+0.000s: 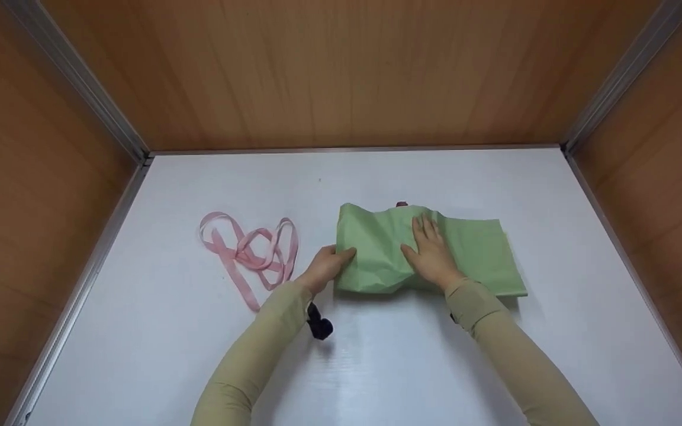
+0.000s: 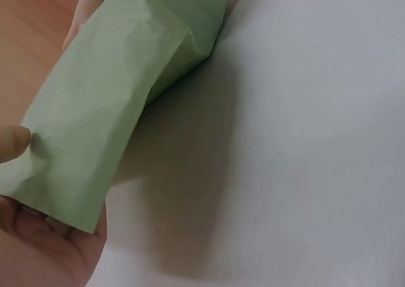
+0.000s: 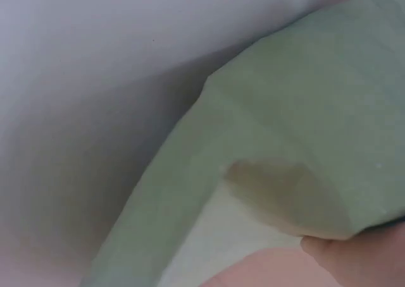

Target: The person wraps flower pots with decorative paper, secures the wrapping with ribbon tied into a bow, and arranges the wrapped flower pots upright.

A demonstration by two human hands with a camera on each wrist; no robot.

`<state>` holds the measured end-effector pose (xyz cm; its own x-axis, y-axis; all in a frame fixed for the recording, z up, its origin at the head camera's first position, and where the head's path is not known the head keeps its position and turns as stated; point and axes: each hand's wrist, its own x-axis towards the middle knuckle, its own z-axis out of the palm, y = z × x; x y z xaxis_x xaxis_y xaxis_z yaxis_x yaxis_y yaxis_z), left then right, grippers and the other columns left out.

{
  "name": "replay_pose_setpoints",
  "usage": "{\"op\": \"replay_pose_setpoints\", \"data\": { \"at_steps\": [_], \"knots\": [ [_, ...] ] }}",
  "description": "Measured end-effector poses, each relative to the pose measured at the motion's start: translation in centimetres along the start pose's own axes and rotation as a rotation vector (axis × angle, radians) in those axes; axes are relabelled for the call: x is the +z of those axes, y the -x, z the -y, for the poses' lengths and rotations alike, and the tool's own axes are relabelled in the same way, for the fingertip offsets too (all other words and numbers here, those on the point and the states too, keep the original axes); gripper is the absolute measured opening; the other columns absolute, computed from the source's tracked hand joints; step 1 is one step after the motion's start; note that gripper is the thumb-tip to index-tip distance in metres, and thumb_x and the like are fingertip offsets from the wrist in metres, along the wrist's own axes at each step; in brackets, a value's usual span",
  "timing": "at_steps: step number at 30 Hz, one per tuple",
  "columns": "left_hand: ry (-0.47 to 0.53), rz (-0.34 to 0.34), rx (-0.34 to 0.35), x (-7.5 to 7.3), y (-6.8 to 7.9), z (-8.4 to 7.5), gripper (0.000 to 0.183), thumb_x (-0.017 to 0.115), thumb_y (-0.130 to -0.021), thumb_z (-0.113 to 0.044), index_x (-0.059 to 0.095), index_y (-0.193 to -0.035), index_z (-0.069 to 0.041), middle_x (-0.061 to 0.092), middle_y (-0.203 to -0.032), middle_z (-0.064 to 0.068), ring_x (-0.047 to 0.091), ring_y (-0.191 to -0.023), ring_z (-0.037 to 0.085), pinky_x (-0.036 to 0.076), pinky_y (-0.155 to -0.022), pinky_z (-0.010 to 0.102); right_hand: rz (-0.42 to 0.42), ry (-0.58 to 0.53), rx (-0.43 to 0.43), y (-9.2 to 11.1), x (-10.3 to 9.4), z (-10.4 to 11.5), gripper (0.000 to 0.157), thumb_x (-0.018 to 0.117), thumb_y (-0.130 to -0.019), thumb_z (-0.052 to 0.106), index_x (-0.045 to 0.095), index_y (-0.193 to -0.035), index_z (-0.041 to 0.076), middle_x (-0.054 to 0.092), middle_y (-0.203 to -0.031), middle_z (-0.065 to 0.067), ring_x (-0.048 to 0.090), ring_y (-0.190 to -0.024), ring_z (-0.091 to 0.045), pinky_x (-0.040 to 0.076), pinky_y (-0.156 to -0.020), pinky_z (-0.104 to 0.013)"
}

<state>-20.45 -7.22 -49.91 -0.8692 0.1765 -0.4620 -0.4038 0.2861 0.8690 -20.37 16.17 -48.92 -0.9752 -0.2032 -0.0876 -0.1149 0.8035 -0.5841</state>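
Left hand [image 1: 323, 268] pinches green paper [image 1: 480, 248] by its left end; right hand [image 1: 433, 257], fingers straight, presses mid-sheet, likely steadying it; ribbon [image 1: 248, 258] apart, toward left edge of counter [image 1: 140, 355]

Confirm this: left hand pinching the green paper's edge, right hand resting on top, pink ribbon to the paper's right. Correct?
No: the head view shows the ribbon left of the paper, not right. The left hand and right hand are as you say.
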Motion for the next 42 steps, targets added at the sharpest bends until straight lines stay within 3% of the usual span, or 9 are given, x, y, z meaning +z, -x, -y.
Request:
{"op": "replay_pose_setpoints", "data": {
  "at_steps": [5, 11, 14, 16, 25, 32, 42],
  "knots": [
    [-0.004, 0.022, -0.008, 0.1, -0.1, -0.4, 0.047, 0.051, -0.096, -0.027, 0.049, -0.131, 0.006, 0.063, -0.116, 0.014, 0.060, -0.106, 0.022, 0.047, -0.095, 0.038, -0.012, -0.035, 0.032, 0.0, -0.2, -0.5, 0.071, 0.043, -0.099, 0.033, 0.009, -0.150, -0.001, -0.001, -0.158, -0.021, -0.003, -0.145, -0.038, 0.008, -0.117, -0.051],
    [0.010, 0.034, 0.028, 0.3, 1.0, -1.3, 0.041, 0.051, -0.096, -0.022, 0.053, -0.126, 0.007, 0.065, -0.106, 0.011, 0.060, -0.092, 0.015, 0.050, -0.084, 0.032, 0.049, -0.057, 0.047, 0.0, -0.7, -0.6, 0.070, 0.039, -0.100, 0.033, 0.006, -0.149, -0.003, -0.005, -0.157, -0.022, -0.006, -0.145, -0.038, 0.006, -0.116, -0.052],
    [0.004, 0.027, 0.028, 0.2, 1.0, -1.3, 0.041, 0.050, -0.096, -0.021, 0.053, -0.126, 0.007, 0.065, -0.107, 0.012, 0.059, -0.092, 0.016, 0.050, -0.085, 0.033, 0.051, -0.051, 0.052, 0.0, -0.8, -0.1, 0.068, 0.038, -0.100, 0.030, 0.007, -0.148, -0.008, -0.005, -0.156, -0.025, -0.006, -0.144, -0.038, 0.007, -0.116, -0.052],
    [0.007, 0.019, 0.027, 0.1, 0.1, -0.6, 0.042, 0.051, -0.096, -0.023, 0.053, -0.127, 0.005, 0.065, -0.108, 0.012, 0.060, -0.092, 0.016, 0.051, -0.086, 0.033, 0.042, -0.036, 0.059, -0.1, -0.6, 0.2, 0.066, 0.036, -0.100, 0.028, 0.008, -0.147, -0.009, -0.006, -0.156, -0.025, -0.006, -0.145, -0.038, 0.007, -0.117, -0.051],
    [0.019, 0.054, 0.044, 0.0, 0.1, -0.7, 0.042, 0.049, -0.097, -0.022, 0.051, -0.129, 0.007, 0.065, -0.111, 0.015, 0.063, -0.098, 0.019, 0.051, -0.089, 0.035, -0.025, 0.054, 0.075, -0.2, -0.1, 1.0, 0.063, 0.032, -0.098, 0.023, 0.011, -0.145, -0.013, 0.000, -0.156, -0.027, -0.002, -0.145, -0.037, 0.008, -0.117, -0.050],
    [0.038, 0.105, 0.080, -0.2, 0.7, -0.9, 0.042, 0.050, -0.095, -0.021, 0.052, -0.125, 0.009, 0.067, -0.105, 0.012, 0.064, -0.095, 0.019, 0.052, -0.087, 0.034, -0.067, 0.066, 0.064, -0.2, 0.3, 0.7, 0.073, 0.043, -0.096, 0.031, 0.009, -0.146, -0.012, 0.002, -0.156, -0.027, 0.000, -0.145, -0.037, 0.010, -0.117, -0.048],
    [0.053, 0.125, 0.070, 0.4, 0.3, -1.6, 0.035, 0.050, -0.095, -0.017, 0.056, -0.120, 0.007, 0.068, -0.100, 0.008, 0.064, -0.085, 0.011, 0.053, -0.082, 0.031, -0.035, 0.105, 0.066, -0.3, 0.3, 0.7, 0.080, 0.050, -0.093, 0.032, 0.009, -0.146, -0.012, 0.003, -0.156, -0.026, 0.001, -0.145, -0.038, 0.012, -0.117, -0.049]
  ]
}}
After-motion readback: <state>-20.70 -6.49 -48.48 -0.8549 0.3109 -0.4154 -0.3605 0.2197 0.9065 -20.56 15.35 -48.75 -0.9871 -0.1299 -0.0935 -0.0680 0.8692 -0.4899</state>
